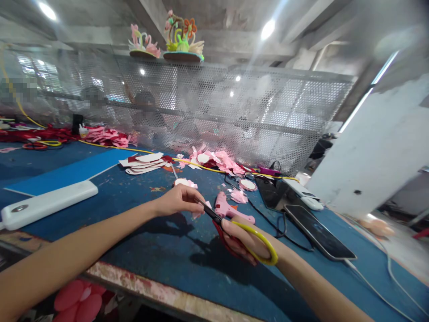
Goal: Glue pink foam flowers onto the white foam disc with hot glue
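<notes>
My right hand point(239, 237) grips a pair of scissors point(212, 213) with dark blades, one yellow handle loop and a red part below. Their tips point up and left to the fingertips of my left hand point(182, 200). Thumb and fingers there are pinched together on a small pink piece point(197, 215), mostly hidden by the fingers and blades. Just behind the scissors lies a pink glue gun point(221, 205) on the blue table point(161, 264). A round white disc point(182, 182) with pink bits sits beyond my left hand.
White cut pieces point(145, 163) are stacked ahead, beside a heap of pink scraps point(221, 160). At left lie a white power bank-like bar point(53, 203) and a blue board point(73, 172). A phone point(318, 230) with cables is at right. A perforated metal screen point(214, 103) stands behind.
</notes>
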A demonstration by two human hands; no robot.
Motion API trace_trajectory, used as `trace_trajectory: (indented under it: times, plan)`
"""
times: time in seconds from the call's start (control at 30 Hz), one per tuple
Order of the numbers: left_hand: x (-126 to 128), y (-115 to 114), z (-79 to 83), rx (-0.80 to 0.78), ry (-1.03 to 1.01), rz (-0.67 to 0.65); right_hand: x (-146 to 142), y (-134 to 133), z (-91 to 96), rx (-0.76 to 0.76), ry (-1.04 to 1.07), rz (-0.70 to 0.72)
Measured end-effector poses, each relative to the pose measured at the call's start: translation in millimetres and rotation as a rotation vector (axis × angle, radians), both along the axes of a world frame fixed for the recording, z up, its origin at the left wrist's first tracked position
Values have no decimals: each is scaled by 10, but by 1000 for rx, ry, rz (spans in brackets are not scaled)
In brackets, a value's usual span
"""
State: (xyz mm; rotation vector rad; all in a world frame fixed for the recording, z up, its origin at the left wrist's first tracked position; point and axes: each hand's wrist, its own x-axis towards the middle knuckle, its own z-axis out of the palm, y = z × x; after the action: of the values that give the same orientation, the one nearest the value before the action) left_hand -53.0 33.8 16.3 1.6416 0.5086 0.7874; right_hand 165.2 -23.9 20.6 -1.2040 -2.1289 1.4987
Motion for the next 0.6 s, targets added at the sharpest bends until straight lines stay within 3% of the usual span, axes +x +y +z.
trace_trajectory:
  times: [0.23, 0.6]
  plan:
    - [69, -111, -1, -95, 44, 1, -25, -74, -64, -240, 259, 68]
    - [47, -66, -13, -116, 87, -12, -89, -134, -131, -107, 181, -77]
